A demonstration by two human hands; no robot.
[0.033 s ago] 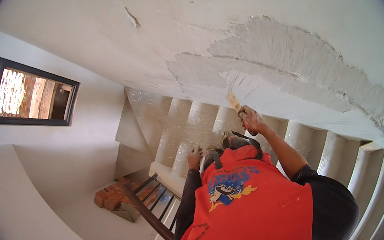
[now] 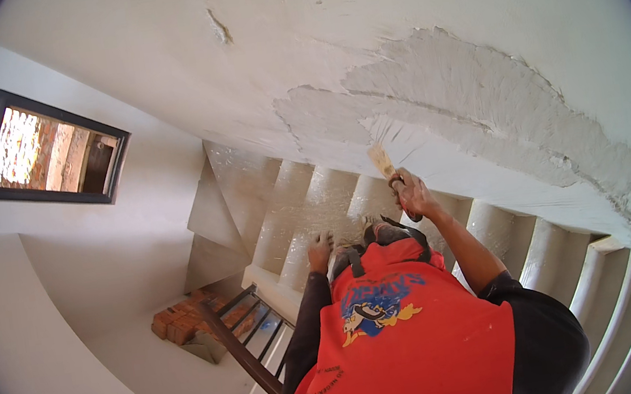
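My right hand (image 2: 413,194) is closed around the dark red handle of a scraper (image 2: 381,160). The scraper's flat, pale end widens toward the tip and points up at the wall. Its tip is at the lower edge of a rough grey patch (image 2: 445,88), where the white paint is gone and fan-like streaks show. I cannot tell whether the tip touches the wall. Lower down on the left, my left hand (image 2: 320,252) hangs beside my body over the stairs, fingers apart and slightly bent, with nothing visible in it.
Plastic-covered stairs (image 2: 309,206) run below the wall (image 2: 273,59), with more steps at the lower right. A dark railing (image 2: 243,342) stands at the left, with stacked bricks (image 2: 188,319) beyond it. A dark-framed window (image 2: 38,146) is at the far left.
The scraper's tip has shifted very slightly to the left and up. My left hand has risen a little. The grips look the same.
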